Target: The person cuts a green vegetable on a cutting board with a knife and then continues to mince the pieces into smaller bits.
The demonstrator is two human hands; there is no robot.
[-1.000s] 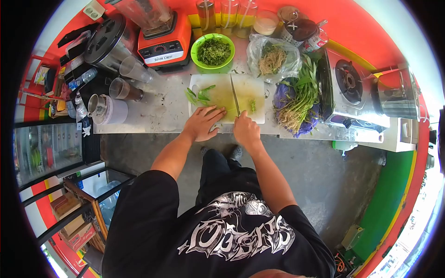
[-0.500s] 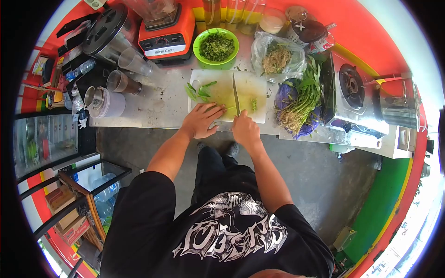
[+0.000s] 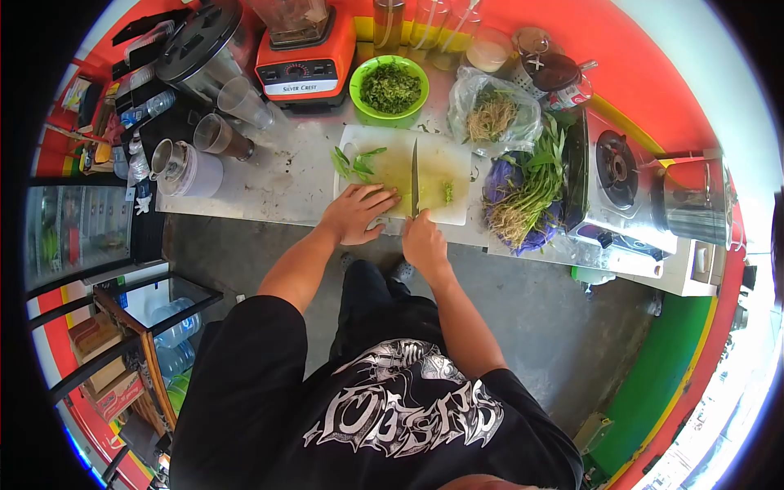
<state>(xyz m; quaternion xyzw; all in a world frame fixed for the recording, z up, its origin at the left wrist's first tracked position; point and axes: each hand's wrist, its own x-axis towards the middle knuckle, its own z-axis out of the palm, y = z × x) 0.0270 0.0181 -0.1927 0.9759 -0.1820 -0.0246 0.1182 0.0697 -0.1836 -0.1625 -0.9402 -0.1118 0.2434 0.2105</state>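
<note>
The leafy green sprigs [image 3: 358, 166] lie toward the left of the white cutting board [image 3: 445, 155], just beyond the left hand [image 3: 358, 214]. They look light, limp in the leaf and a little crisp in the stem, easily bruised and likely slippery if wet; I'd take them by the gathered stems, fingertips tucked back. That hand rests low on the board, its fingers reaching toward the blade and the thumb set apart; from where I stand I can't quite tell whether a stem is pinned beneath them

The right hand [image 3: 425, 242] is wrapped round the handle of the kitchen knife [image 3: 415, 171], fingers closed on it, the long blade pointing away across the board. It seems stiff and fairly light, safe to grip only at the handle. Right of it sits a small pile of cut green pieces [image 3: 447, 192]

Farther off, a lime-green bowl [image 3: 389, 116] holds chopped greens [image 3: 390, 87], and right of the board a bundle of rooted greens [image 3: 535, 184] lies on purple plastic, near the gas stove [image 3: 616, 167]
</note>
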